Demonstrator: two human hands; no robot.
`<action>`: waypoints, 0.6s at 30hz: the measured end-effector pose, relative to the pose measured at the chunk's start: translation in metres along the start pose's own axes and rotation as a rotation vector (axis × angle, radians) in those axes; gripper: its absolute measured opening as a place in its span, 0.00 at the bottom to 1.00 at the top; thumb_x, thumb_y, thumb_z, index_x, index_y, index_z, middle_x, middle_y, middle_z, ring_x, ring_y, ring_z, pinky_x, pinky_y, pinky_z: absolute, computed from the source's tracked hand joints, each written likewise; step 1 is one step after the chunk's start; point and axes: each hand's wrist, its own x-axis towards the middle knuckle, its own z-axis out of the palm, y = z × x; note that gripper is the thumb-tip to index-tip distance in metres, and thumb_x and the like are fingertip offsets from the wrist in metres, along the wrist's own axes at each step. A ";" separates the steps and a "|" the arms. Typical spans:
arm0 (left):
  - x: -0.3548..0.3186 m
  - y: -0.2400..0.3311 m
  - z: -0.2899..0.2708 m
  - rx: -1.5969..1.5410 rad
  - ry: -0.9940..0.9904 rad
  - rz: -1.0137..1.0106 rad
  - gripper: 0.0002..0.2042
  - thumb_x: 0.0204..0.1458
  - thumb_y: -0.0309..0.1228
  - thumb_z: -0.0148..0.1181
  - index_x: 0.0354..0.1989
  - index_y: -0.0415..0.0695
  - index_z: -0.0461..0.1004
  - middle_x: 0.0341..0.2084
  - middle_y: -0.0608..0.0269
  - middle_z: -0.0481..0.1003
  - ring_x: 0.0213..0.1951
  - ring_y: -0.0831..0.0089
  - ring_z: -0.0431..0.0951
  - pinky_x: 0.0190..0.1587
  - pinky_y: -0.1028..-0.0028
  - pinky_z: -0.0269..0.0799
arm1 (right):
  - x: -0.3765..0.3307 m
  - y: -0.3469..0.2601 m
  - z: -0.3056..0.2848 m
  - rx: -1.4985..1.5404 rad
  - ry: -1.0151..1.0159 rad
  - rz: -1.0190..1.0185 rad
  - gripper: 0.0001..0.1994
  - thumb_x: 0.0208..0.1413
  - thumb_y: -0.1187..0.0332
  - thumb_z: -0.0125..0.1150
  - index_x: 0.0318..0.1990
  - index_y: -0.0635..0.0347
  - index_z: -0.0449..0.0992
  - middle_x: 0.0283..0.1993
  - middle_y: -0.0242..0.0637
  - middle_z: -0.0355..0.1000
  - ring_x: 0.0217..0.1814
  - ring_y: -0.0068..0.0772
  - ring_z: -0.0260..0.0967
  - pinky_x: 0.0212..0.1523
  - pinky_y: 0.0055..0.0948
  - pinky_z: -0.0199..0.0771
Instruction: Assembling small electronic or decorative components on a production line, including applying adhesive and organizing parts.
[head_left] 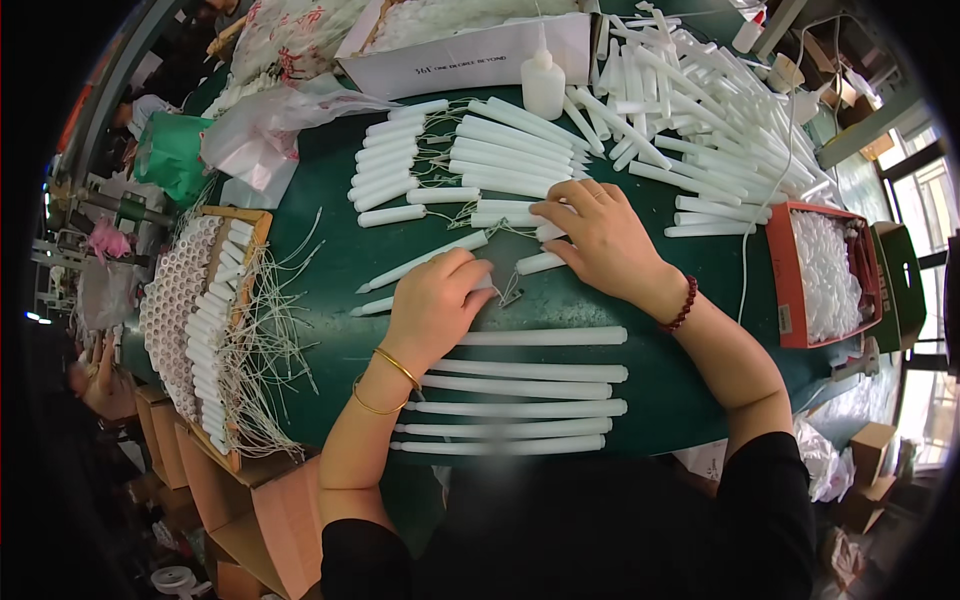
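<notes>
My left hand (438,305), with two gold bangles at the wrist, is closed round a white candle tube (482,283) whose end shows past the thumb. A long white candle tube with a pointed tip (425,262) lies just beyond that hand. My right hand (605,240), a dark red bead bracelet at its wrist, has thumb and fingers bent round a short white tube (550,231). Another short white tube (540,263) lies below its thumb. Thin wires (512,292) hang between the hands. Behind them lie rows of tubes (515,150) joined by wires to shorter tubes (385,165).
Several long white tubes (525,388) lie near me. A wooden-edged tray (262,235) of wired white pieces stands left. A pile of tubes (690,110), a glue bottle (543,80) and a white box (460,70) are at the back. A red box (785,280) stands right.
</notes>
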 end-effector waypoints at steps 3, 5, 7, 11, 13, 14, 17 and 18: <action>-0.002 -0.001 0.002 -0.023 -0.035 -0.050 0.12 0.41 0.27 0.67 0.35 0.41 0.75 0.30 0.61 0.73 0.31 0.61 0.75 0.32 0.70 0.71 | -0.007 -0.009 -0.003 0.110 -0.039 -0.087 0.16 0.47 0.74 0.62 0.45 0.59 0.73 0.39 0.38 0.68 0.42 0.40 0.68 0.45 0.34 0.67; 0.001 0.001 0.000 -0.062 -0.086 -0.097 0.11 0.42 0.27 0.66 0.35 0.41 0.75 0.30 0.60 0.73 0.32 0.60 0.75 0.33 0.69 0.71 | -0.015 -0.010 0.008 0.216 -0.134 -0.215 0.15 0.47 0.75 0.60 0.45 0.61 0.73 0.41 0.38 0.69 0.44 0.39 0.68 0.45 0.32 0.67; 0.002 -0.001 0.001 -0.104 -0.143 -0.138 0.10 0.43 0.27 0.66 0.35 0.40 0.75 0.31 0.59 0.74 0.33 0.59 0.75 0.34 0.69 0.71 | -0.019 -0.010 0.016 0.161 -0.188 -0.206 0.15 0.47 0.75 0.60 0.45 0.62 0.73 0.42 0.37 0.70 0.45 0.38 0.69 0.45 0.31 0.68; 0.002 -0.004 -0.003 -0.224 -0.185 -0.170 0.11 0.48 0.28 0.61 0.40 0.43 0.72 0.34 0.59 0.74 0.33 0.57 0.75 0.35 0.68 0.71 | -0.020 -0.013 0.020 -0.033 -0.198 -0.065 0.16 0.46 0.73 0.61 0.45 0.61 0.73 0.39 0.36 0.68 0.42 0.36 0.68 0.42 0.32 0.67; 0.006 0.001 -0.007 -0.273 -0.164 -0.179 0.12 0.48 0.29 0.60 0.41 0.43 0.71 0.35 0.59 0.74 0.34 0.57 0.75 0.36 0.68 0.72 | -0.019 -0.011 0.020 -0.061 -0.198 -0.037 0.16 0.45 0.71 0.62 0.44 0.60 0.73 0.37 0.36 0.68 0.41 0.36 0.68 0.41 0.33 0.67; 0.006 0.007 -0.010 -0.246 -0.186 -0.177 0.13 0.47 0.30 0.61 0.42 0.44 0.71 0.35 0.59 0.74 0.33 0.58 0.75 0.36 0.69 0.72 | -0.021 -0.012 0.019 -0.046 -0.178 -0.027 0.15 0.44 0.70 0.63 0.42 0.60 0.73 0.36 0.36 0.67 0.39 0.36 0.67 0.40 0.33 0.67; 0.006 0.016 -0.013 -0.274 -0.239 -0.186 0.14 0.46 0.31 0.63 0.42 0.43 0.73 0.36 0.56 0.74 0.33 0.60 0.76 0.35 0.70 0.72 | -0.027 -0.014 0.017 0.031 -0.118 -0.057 0.14 0.43 0.69 0.64 0.39 0.58 0.73 0.35 0.37 0.68 0.37 0.38 0.68 0.38 0.34 0.67; 0.005 0.014 -0.009 -0.192 -0.274 -0.179 0.10 0.47 0.31 0.62 0.37 0.43 0.75 0.32 0.57 0.74 0.32 0.59 0.75 0.33 0.69 0.72 | -0.030 -0.015 0.017 0.050 -0.113 -0.046 0.14 0.43 0.69 0.64 0.40 0.59 0.72 0.35 0.37 0.68 0.37 0.39 0.68 0.38 0.36 0.68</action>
